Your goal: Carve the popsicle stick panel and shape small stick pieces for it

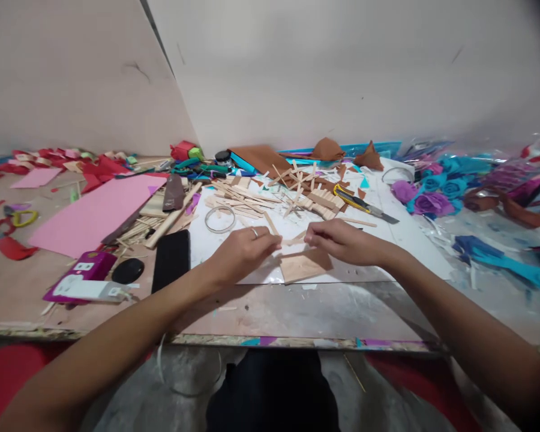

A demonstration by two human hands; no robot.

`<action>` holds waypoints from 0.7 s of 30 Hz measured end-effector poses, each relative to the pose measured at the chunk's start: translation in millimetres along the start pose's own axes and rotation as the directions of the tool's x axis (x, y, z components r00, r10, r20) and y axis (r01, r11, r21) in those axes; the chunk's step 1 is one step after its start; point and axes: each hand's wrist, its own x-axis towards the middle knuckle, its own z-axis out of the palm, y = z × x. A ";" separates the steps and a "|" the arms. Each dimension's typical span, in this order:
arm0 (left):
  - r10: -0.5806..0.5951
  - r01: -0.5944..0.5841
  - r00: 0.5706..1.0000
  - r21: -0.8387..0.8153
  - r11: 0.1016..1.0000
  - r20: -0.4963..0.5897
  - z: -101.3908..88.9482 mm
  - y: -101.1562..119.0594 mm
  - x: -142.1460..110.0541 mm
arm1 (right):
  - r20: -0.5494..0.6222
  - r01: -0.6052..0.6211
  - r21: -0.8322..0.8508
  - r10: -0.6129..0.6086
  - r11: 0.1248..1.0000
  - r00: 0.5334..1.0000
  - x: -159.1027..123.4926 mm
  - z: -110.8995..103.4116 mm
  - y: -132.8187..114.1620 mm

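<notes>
My left hand [245,252] and my right hand [342,241] meet over a white sheet [387,252] on the low table. Both pinch the ends of a thin wooden stick [293,242] held level between them. A ring shows on a finger of my left hand. Just below the stick lies a small panel of glued wooden sticks [302,266]. Beyond my hands is a loose pile of wooden sticks [270,201], some glued into crosses.
A yellow utility knife [362,205] lies right of the pile. A black phone [171,259], a pink sheet [99,213], a purple packet [83,277] and a tape ring [219,219] lie at left. Purple and blue paper flowers [432,195] sit at right. White walls [342,72] stand behind.
</notes>
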 end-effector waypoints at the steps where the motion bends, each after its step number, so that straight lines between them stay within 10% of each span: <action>1: 0.029 -0.028 0.999 -0.028 0.999 0.035 3.6 7.9 -1.3 | 0.028 -0.012 -0.001 0.012 1.000 1.000 -6.7 0.4 5.3; 6: -0.049 0.077 0.949 -0.078 0.994 0.311 13.4 31.1 -3.9 | 0.010 -0.038 -0.188 0.041 0.981 0.999 -24.7 1.1 44.2; 21: -0.015 0.076 0.960 -0.209 0.975 0.278 6.2 31.0 -4.0 | -0.208 -0.228 -0.363 0.160 0.904 0.965 -16.2 11.7 72.9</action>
